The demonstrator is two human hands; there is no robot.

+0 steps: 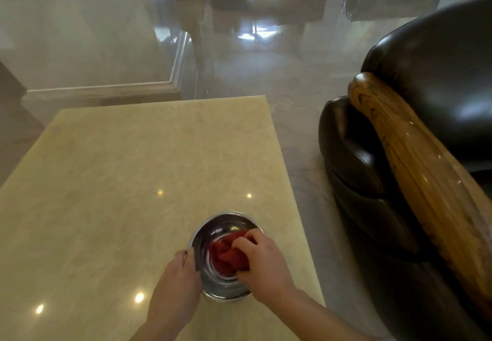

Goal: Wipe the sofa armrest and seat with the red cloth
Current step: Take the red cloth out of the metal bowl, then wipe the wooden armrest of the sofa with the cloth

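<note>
The red cloth lies bunched inside a steel bowl near the front right of a beige marble table. My right hand reaches into the bowl with its fingers closed on the cloth. My left hand grips the bowl's left rim. To the right stands a dark leather sofa with a carved wooden armrest; its seat is mostly out of view.
A glossy marble floor stretches between the table and the sofa and beyond. A wall with a baseboard runs behind the table on the left. Furniture legs show at the far top edge.
</note>
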